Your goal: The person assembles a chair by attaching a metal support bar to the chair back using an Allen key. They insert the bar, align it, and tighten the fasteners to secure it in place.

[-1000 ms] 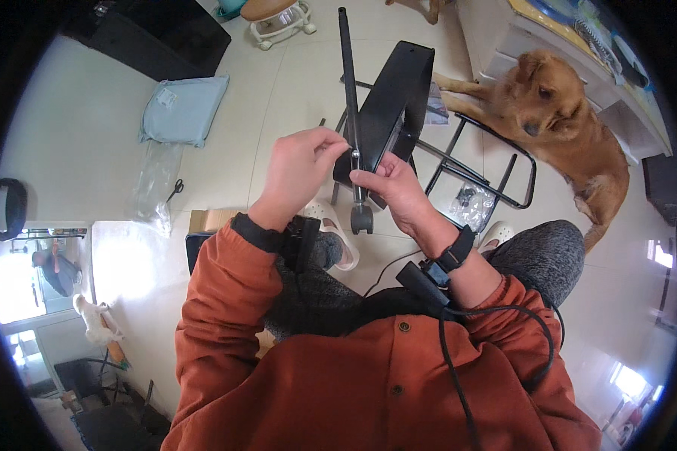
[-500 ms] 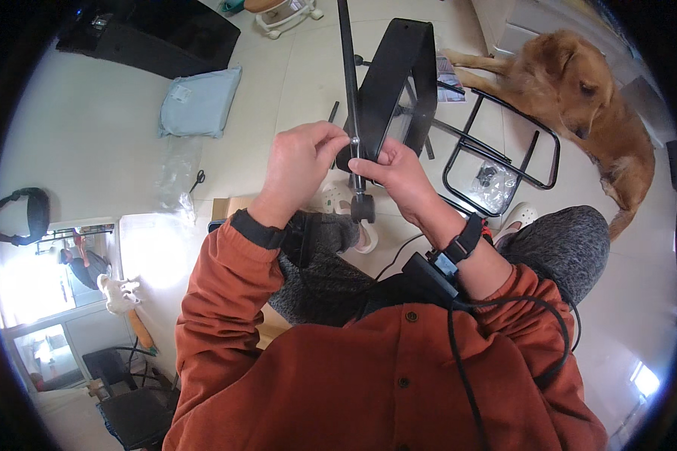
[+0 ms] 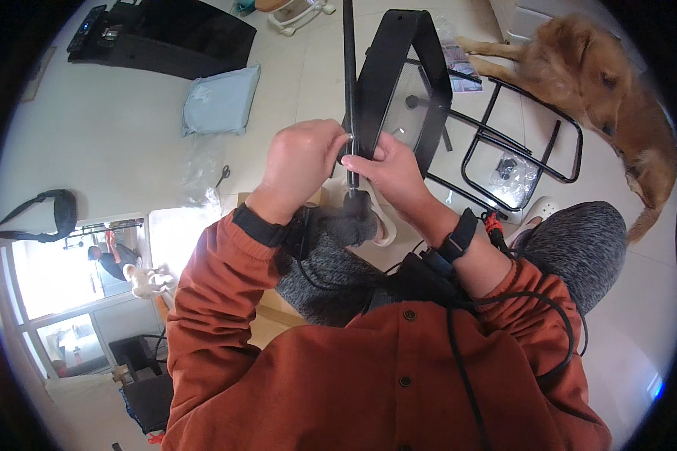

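Note:
A long black metal tube (image 3: 349,71) stands in front of me, its lower end carrying a dark rounded foot or wheel near my left knee. Against its right side is a black flat-walled frame (image 3: 377,75) with an open middle. My left hand (image 3: 297,161) pinches a small silver bolt (image 3: 350,137) at the tube's side, thumb and forefinger together. My right hand (image 3: 393,169) is closed around the joint from the right, thumb pressed to the tube and fingers partly hidden at the frame's edge.
Black tubular frames (image 3: 519,150) lie on the floor at right, with a clear bag of small parts (image 3: 508,174). A dog (image 3: 602,90) rests beyond them. Scissors (image 3: 223,176), a pale blue package (image 3: 222,101) and a black cabinet (image 3: 177,37) are to the left. Cables (image 3: 534,297) hang across my right arm.
The view has shifted, so floor items sit farther right in it. The black frame has turned a little, showing more of its opening. Both hands keep their hold at the joint.

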{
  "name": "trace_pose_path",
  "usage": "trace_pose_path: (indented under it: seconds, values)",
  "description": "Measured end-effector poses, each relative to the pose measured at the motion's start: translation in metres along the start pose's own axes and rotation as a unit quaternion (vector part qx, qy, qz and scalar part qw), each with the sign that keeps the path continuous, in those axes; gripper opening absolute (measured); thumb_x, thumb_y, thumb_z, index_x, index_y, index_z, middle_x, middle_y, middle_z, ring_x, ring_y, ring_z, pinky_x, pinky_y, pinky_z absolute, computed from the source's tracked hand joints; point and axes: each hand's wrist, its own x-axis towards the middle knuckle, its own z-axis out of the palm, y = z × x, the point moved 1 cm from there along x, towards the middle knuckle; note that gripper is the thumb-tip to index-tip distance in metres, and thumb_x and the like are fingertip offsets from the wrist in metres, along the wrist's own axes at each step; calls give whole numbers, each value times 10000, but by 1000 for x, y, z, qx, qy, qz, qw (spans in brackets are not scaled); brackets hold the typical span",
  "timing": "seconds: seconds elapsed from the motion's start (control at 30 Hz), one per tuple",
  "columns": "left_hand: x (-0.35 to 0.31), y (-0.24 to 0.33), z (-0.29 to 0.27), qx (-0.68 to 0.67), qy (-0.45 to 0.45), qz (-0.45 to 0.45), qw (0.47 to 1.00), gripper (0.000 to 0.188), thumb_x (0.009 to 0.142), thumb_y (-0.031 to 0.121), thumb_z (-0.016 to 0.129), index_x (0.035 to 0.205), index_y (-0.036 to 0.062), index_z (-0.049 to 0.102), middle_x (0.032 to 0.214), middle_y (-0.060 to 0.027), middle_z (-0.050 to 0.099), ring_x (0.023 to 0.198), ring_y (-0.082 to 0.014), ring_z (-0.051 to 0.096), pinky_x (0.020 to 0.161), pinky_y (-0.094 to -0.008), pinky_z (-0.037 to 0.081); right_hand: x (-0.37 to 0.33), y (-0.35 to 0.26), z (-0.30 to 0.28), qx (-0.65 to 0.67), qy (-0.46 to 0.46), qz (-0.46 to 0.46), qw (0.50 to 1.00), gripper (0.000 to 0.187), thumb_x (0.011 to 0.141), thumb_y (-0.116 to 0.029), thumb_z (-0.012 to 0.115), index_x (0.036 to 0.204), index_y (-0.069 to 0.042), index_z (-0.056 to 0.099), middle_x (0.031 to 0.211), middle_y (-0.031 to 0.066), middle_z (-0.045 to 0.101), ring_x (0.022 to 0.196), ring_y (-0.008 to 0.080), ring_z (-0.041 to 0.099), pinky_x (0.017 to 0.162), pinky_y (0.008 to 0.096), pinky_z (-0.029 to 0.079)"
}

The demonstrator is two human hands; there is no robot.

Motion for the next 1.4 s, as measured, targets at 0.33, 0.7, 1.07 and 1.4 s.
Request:
trace_pose_path:
  seconds: [0.33, 0.7, 1.07, 1.4]
  values:
    - [8, 1, 8, -132, -89, -252, 954, 144, 790, 120, 616, 732, -8, 584, 600, -117, 602, 513, -210, 584, 500, -310, 461, 14, 27, 7, 23, 51, -82, 995, 218, 720, -9, 705, 821, 13, 513, 666, 11, 541, 572, 39, 465, 456, 231, 359]
    - [21, -6, -1, -313, -177, -406, 840, 179, 893, 187, 585, 911, 16, 535, 716, -41, 612, 568, -62, 531, 539, -193, 433, 15, 23, 4, 80, -10, -51, 995, 204, 769, 11, 638, 954, 7, 551, 853, 65, 658, 740, 92, 616, 602, 226, 465]
    - [22, 2, -16, 63, -249, 33, 966, 316, 757, 18, 624, 1072, 46, 609, 915, -87, 611, 801, -201, 605, 704, -289, 511, 11, 27, 6, 49, 65, -67, 994, 324, 698, -43, 692, 999, -11, 577, 787, 120, 647, 708, 193, 632, 644, 303, 475]
    - [47, -1, -10, 131, -242, 152, 949, 222, 748, 36, 660, 969, 32, 637, 815, -82, 618, 691, -205, 623, 603, -272, 521, 13, 24, -6, -238, 11, -55, 970, 378, 790, -358, 603, 902, 3, 616, 723, 186, 626, 716, 340, 622, 664, 413, 491]
